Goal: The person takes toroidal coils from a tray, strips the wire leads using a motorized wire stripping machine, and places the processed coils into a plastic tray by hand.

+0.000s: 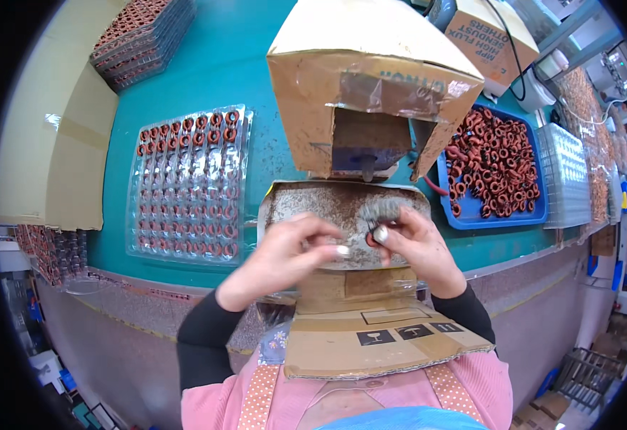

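Blue cloth is cut off below. One small red ring, half hidden, is pinched by the right hand, beside a blurred grey thing. Left hand fingers are spread apart.

Single wide fisheye view from head height, downward and near, over both hands and green table.

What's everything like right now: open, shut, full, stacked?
Left hand: open, apparently empty.
Right hand: closed on a small red ring.
Blue tray: heaped with red rings.
Clear plastic tray: rings in far rows.
Cardboard box: cut open in front.
Clear trays at right: stacked.
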A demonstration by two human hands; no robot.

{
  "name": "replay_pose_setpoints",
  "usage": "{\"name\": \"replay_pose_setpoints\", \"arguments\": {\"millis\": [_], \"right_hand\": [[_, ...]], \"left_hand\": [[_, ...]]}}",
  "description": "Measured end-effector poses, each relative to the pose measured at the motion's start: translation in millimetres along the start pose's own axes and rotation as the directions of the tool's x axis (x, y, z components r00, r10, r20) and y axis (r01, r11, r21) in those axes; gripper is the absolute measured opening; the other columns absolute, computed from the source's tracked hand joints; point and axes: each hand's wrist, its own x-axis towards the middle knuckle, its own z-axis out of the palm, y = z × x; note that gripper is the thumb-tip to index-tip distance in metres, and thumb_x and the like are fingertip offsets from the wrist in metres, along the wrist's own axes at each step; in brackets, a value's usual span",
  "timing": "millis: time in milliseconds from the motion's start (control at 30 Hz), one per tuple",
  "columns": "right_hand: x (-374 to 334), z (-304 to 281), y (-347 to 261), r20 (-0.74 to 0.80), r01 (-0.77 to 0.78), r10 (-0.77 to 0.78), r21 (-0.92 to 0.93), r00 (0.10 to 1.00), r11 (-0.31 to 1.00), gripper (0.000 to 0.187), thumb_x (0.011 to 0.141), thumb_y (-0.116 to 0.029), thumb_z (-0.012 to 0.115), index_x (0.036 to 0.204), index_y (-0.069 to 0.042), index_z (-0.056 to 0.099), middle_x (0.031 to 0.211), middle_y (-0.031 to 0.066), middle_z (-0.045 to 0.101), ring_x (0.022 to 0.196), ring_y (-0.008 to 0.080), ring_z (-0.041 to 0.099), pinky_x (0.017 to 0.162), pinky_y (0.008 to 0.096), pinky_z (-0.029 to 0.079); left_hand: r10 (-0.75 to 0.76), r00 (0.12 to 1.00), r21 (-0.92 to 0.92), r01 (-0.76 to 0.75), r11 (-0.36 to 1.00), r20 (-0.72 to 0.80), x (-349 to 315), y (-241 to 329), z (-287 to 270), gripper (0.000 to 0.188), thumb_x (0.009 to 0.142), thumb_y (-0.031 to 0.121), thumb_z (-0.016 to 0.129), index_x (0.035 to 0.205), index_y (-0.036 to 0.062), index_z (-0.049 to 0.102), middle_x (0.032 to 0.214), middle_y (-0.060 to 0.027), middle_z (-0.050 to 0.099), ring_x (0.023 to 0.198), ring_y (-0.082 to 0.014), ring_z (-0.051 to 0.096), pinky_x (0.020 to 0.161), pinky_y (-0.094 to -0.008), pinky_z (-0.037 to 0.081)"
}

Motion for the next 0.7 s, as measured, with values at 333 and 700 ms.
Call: {"name": "replay_pose_setpoints", "arguments": {"millis": [333, 700], "right_hand": [[22, 19, 1, -0.096, 0.046, -0.034, 0.127, 0.995, 0.991, 0.026, 0.091, -0.013, 0.057, 0.111, 0.002, 0.050, 0.091, 0.0051, 0.060, 0.079, 0.0122, 0.061, 0.061, 0.0258, 0.055], [27, 21, -10, -0.203, 0.029, 0.002, 0.151, 0.979, 0.988, 0.017, 0.086, -0.017, 0.061, 0.089, 0.000, 0.058, 0.068, -0.0017, 0.053, 0.052, 0.0021, 0.042, 0.044, 0.0189, 0.029]], "left_hand": [[-0.226, 0.951, -0.572, 0.067, 0.818, -0.213, 17, -13, 45, 0.016, 0.083, 0.002, 0.068, 0.097, -0.0002, 0.063, 0.082, 0.0015, 0.059, 0.070, -0.0031, 0.052, 0.063, -0.0176, 0.044], [-0.247, 0.956, -0.762, 0.042, 0.647, -0.157, 28, -4, 50, 0.015, 0.085, 0.010, 0.068, 0.096, 0.0003, 0.064, 0.079, 0.0005, 0.062, 0.063, -0.0027, 0.049, 0.054, -0.0163, 0.039]]}}
